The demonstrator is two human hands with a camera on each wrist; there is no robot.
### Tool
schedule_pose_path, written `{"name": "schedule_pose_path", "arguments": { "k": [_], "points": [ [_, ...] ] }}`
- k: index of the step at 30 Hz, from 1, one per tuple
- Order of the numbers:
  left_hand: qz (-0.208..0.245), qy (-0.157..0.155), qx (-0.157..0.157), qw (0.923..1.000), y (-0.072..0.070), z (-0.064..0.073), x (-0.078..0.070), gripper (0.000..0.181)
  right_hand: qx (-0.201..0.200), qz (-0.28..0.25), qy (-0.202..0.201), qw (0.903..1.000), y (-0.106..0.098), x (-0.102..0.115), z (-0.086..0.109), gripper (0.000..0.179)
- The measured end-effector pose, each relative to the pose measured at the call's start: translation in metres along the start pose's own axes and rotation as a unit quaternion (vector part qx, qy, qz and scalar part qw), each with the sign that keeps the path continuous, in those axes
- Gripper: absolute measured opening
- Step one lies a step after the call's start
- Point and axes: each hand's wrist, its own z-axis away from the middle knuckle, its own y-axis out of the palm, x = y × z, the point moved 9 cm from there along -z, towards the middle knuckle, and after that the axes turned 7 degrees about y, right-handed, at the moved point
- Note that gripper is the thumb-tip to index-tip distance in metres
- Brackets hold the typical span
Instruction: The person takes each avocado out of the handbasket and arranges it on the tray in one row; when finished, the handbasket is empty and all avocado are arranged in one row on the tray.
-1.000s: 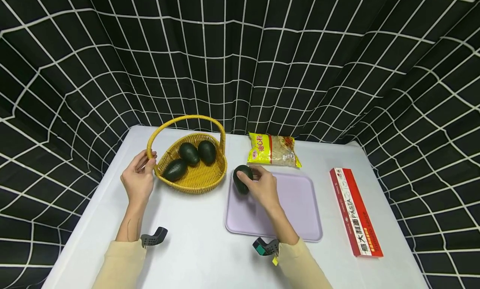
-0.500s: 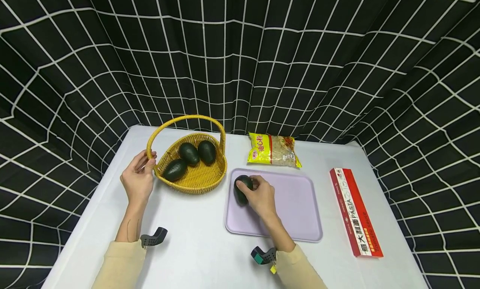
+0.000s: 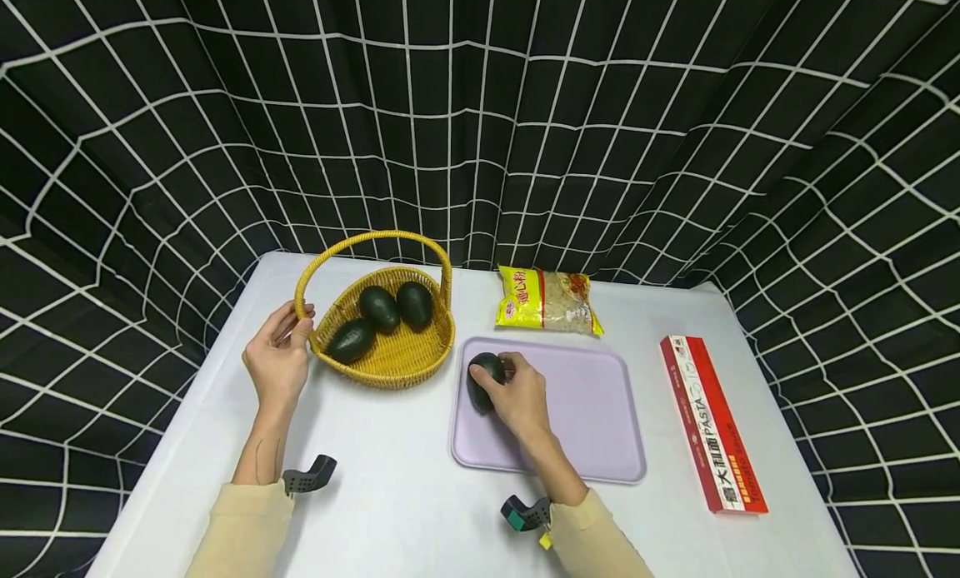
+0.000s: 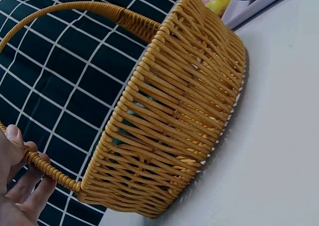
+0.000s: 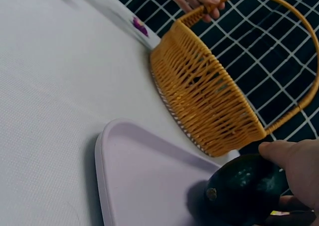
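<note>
My left hand point(image 3: 279, 357) grips the handle of a yellow wicker basket point(image 3: 401, 366) near its left base. Three dark green avocados point(image 3: 350, 340) lie inside the basket. Over the left part of a lilac tray point(image 3: 585, 411), my right hand point(image 3: 521, 395) holds another avocado point(image 3: 483, 385) between thumb and fingers. The right wrist view shows this avocado point(image 5: 244, 188) low over the tray's surface with a shadow beside it; whether it touches the tray I cannot tell. In the left wrist view the basket's wall point(image 4: 164, 116) hides most of its contents.
Behind the tray lies a yellow bag of pasta point(image 3: 549, 301). A long red pasta box point(image 3: 712, 424) rests to the tray's right. A black curtain with white grid lines point(image 3: 480, 128) surrounds the white table point(image 3: 375, 486).
My right hand has come down and slightly toward me with the avocado, mostly in the first half second. My left hand and the basket stay where they were.
</note>
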Motion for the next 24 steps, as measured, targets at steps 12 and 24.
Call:
{"name": "schedule_pose_path", "arguments": {
  "k": [12,24],
  "points": [
    [0.001,-0.007,-0.003,1.0000,0.0010,0.0013,0.0020,0.030,0.000,-0.002,-0.001,1.0000,-0.0016,0.0002,-0.0031,0.057],
    [0.005,-0.001,-0.001,1.0000,0.0020,-0.0006,0.0009,0.031,0.013,0.001,0.006,0.9999,-0.0014,0.0006,-0.0041,0.059]
  ]
}}
